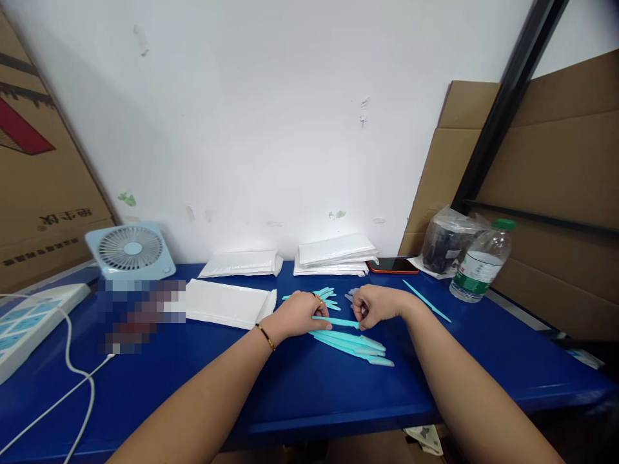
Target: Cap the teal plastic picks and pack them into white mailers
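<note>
A slim turquoise eyebrow razor [338,321] spans the gap between my hands. My left hand [300,314] pinches one end of it, fingers closed. Closed in a pinch as well, my right hand [377,305] grips the other end, its fingertips partly hiding that tip. Just below, several more turquoise razors [351,345] lie fanned out on the blue table [290,393]. Behind my left fingers are the ends of another turquoise bunch [329,298], partly covered by the hand. Small greyish translucent pieces [351,295] lie beside my right knuckles. A single razor [428,301] rests farther right.
White padded envelopes [333,254] are stacked at the wall, with another envelope [227,301] nearer on the left. A blue fan [130,248], a power strip [33,322] and cables occupy the left. A phone [394,265], a wrapped dark object [442,245] and a bottle [478,267] stand right.
</note>
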### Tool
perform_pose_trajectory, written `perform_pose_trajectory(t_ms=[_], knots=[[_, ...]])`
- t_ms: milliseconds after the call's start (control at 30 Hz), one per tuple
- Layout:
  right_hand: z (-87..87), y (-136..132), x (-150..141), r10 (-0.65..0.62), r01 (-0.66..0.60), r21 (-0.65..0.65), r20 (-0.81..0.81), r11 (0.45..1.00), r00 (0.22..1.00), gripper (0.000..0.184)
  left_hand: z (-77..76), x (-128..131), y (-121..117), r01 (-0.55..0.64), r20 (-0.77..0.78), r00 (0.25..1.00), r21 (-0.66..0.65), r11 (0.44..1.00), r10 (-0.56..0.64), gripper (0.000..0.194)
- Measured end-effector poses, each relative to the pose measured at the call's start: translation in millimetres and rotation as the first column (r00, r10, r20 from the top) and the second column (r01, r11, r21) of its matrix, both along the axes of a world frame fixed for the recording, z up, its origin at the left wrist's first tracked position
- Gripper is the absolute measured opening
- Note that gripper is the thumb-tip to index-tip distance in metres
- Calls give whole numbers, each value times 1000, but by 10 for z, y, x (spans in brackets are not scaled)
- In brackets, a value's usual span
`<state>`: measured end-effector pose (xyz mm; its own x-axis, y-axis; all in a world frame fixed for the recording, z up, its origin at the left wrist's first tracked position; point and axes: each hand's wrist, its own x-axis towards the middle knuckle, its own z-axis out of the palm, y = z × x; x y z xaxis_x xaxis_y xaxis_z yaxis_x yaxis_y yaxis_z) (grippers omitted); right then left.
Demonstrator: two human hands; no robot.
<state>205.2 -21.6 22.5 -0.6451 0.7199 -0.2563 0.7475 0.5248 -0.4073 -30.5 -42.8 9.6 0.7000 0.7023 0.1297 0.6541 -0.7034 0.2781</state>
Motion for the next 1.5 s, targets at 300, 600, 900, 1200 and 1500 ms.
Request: perform_pose_trajectory(t_ms=[300, 600, 900, 1200, 1500], knots=[[48, 82, 147, -154, 207, 281, -202, 937, 967, 12, 85, -215, 192, -255, -3, 966, 145, 956, 258, 18], [70, 89, 187, -155, 224, 288, -242, 931, 958, 15, 50, -26, -22, 52, 53, 997, -76, 996, -48, 23], [157, -10, 112, -102, 133, 121, -234, 984, 967, 37, 11, -61, 37, -118, 57, 991, -100, 988, 124, 20], [36, 140, 223, -153, 194, 200, -203, 960, 967, 30, 35, -223, 195, -299, 125, 949, 53, 953, 291, 19], [20, 70, 115, -42, 46, 65, -70, 997, 997, 28, 43, -119, 70, -176, 96, 979, -39, 984, 179, 32]])
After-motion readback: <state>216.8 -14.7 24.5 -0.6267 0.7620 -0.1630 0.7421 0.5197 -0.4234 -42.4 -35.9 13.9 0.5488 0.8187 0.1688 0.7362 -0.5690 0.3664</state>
